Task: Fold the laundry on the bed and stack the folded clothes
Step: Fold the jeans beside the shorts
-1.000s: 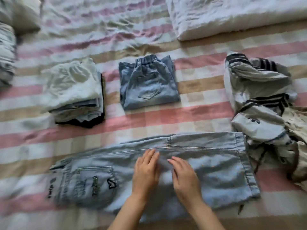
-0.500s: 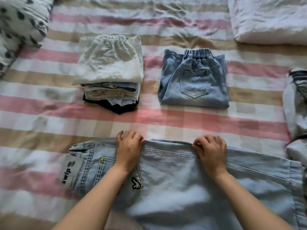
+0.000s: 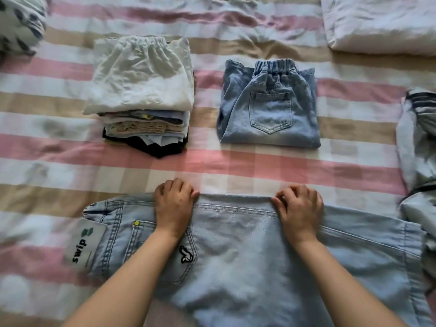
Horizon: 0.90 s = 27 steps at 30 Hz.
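I had the light-blue jeans (image 3: 247, 256) laid flat across the near side of the bed (image 3: 236, 166), with the waistband to my left and the legs running off to my right. A paper tag (image 3: 85, 246) hung at the waistband. My left hand (image 3: 173, 206) and my right hand (image 3: 298, 208) were both on the far long edge. The fingers (image 3: 169, 185) curled over that edge and gripped the denim, the left by the back pocket and the right further along the leg. I could not tell whether they reached under the cloth.

Beyond the jeans, well apart from them, much of the work was done. A stack (image 3: 141, 95) of folded clothes stood with a white garment on top and thinner pieces beneath, down to a dark one. Near it on the right a folded denim pair (image 3: 269, 112) lay alone, pocket up, not yet on the stack. At the right edge of view a heap of striped clothes (image 3: 417, 142) lay crumpled and unfolded; I could not tell how many pieces it held.

I judged myself past the middle of the task. The jeans in my grip seemed only halved lengthwise and needed folding across before going on a pile. After that the heap remained, and perhaps the two piles would need joining into one.
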Motion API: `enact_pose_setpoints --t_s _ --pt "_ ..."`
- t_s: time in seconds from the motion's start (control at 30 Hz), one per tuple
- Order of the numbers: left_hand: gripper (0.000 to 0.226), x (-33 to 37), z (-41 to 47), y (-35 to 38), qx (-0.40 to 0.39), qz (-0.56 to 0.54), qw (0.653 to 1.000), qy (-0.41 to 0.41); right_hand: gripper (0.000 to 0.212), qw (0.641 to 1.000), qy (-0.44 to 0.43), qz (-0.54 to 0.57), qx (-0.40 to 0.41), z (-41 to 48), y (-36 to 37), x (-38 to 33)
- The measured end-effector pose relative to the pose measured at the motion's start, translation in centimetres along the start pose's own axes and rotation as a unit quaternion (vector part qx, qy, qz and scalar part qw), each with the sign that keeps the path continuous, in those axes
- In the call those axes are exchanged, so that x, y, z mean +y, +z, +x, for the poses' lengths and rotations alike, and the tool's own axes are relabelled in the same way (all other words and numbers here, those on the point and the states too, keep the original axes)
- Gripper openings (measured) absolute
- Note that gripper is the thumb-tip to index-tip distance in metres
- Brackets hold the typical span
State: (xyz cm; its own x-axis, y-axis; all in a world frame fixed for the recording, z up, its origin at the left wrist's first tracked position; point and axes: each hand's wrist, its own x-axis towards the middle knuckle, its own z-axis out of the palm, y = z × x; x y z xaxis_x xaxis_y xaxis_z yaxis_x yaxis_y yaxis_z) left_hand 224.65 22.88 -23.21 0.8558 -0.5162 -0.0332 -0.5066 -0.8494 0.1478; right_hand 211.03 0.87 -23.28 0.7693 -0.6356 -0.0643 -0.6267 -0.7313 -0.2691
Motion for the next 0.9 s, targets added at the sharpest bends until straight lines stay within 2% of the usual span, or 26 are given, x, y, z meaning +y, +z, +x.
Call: enact_pose_setpoints --t_s 0.1,0.2,0.3,0.4,0.47,0.57,0.63,0.7,0.73,0.8,0.83,0.9 --pt "0.018 -0.4 -0.4 -0.7 0.001 -0.056 0.998 -0.026 0.022 0.999 -0.001 0.030 0.013 -0.8 -0.5 -1.5" --pt "0.024 -2.9 -2.7 -3.2 0.069 -0.096 0.990 -0.073 0.018 0.983 -0.135 0.120 0.023 -1.9 -1.2 -6.0" --pt "0.034 -6.3 -7.4 -5.1 0.158 -0.146 0.954 -0.207 0.010 0.946 -0.238 0.199 -0.096 -1.8 -0.9 -12.4" --pt "0.063 -9.1 -11.7 -5.2 0.174 -0.218 0.874 -0.399 0.021 0.910 -0.261 0.204 -0.247 -0.7 0.9 -19.6" --pt "0.071 -9.9 -13.1 -5.0 0.149 -0.321 0.788 -0.503 0.036 0.896 -0.314 0.134 -0.285 -0.3 2.6 -23.6" --pt "0.063 -11.1 -12.9 -4.2 0.138 -0.464 0.650 -0.586 0.061 0.878 -0.381 0.041 -0.286 -1.3 5.1 -27.4" --pt "0.051 -11.6 -11.9 -3.8 0.162 -0.533 0.566 -0.607 0.064 0.883 -0.392 0.012 -0.260 -2.5 6.7 -27.9" --pt "0.029 -12.0 -10.9 -3.8 0.184 -0.594 0.499 -0.604 0.063 0.891 -0.395 -0.007 -0.221 -3.4 7.9 -27.6" --pt "0.020 -12.2 -10.6 -3.9 0.188 -0.628 0.472 -0.589 0.062 0.896 -0.392 -0.010 -0.208 -3.6 8.1 -27.5" --pt "0.021 -12.5 -10.4 -4.5 0.189 -0.685 0.434 -0.554 0.061 0.902 -0.381 0.002 -0.203 -3.7 8.1 -27.3" --pt "0.023 -12.6 -10.6 -4.9 0.183 -0.700 0.429 -0.541 0.060 0.907 -0.367 0.018 -0.207 -3.9 7.6 -27.2" --pt "0.025 -12.5 -11.2 -5.8 0.174 -0.714 0.442 -0.514 0.051 0.923 -0.331 0.084 -0.179 -4.9 5.8 -26.1"
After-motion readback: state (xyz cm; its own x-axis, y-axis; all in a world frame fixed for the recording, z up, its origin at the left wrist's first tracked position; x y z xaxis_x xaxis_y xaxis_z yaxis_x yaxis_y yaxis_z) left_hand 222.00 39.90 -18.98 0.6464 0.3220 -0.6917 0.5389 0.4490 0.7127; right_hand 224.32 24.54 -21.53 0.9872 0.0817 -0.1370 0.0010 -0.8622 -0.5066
